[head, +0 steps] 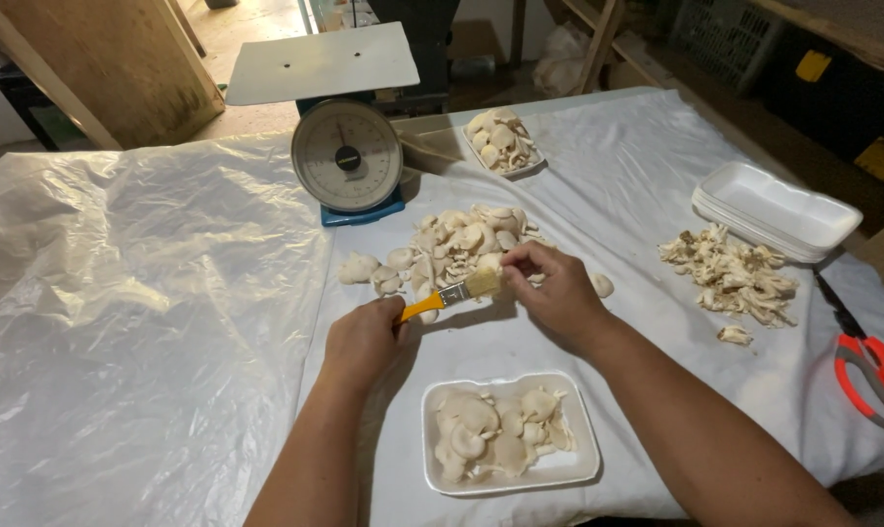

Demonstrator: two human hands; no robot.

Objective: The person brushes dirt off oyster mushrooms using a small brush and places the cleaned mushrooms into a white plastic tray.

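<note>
My left hand grips the orange handle of a small paint brush, whose pale bristles touch a mushroom. My right hand pinches that pale mushroom just above the table, in front of a loose heap of mushrooms. Below my hands a white foam tray holds several mushrooms lying flat.
A dial scale with a flat pan stands behind the heap. A second filled tray sits at the back. Right: a stack of foam trays, mushroom trimmings, red-handled scissors. White and clear plastic sheets cover the table.
</note>
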